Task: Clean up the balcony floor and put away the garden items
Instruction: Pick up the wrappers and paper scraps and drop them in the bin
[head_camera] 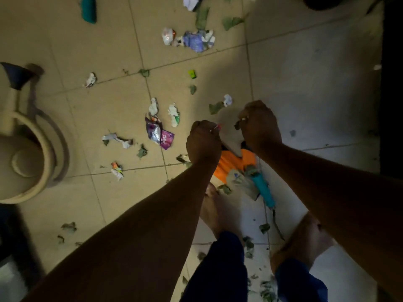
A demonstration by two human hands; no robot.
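Litter covers the balcony floor [305, 83] all round the person's bare feet: torn leaves lie nearest, then an orange garden glove [234, 163] and a teal-handled tool [262, 189] just beyond the toes. Above these, the left hand [204, 142] is curled tight round something small with a pink tip, and the right hand [259, 125] pinches a leaf scrap and a white bit. Farther out lie a purple wrapper [166, 139], a crumpled blue bag [196, 41] and a beige watering can [28, 153]. Both fists look full; reaching for more could spill scraps.
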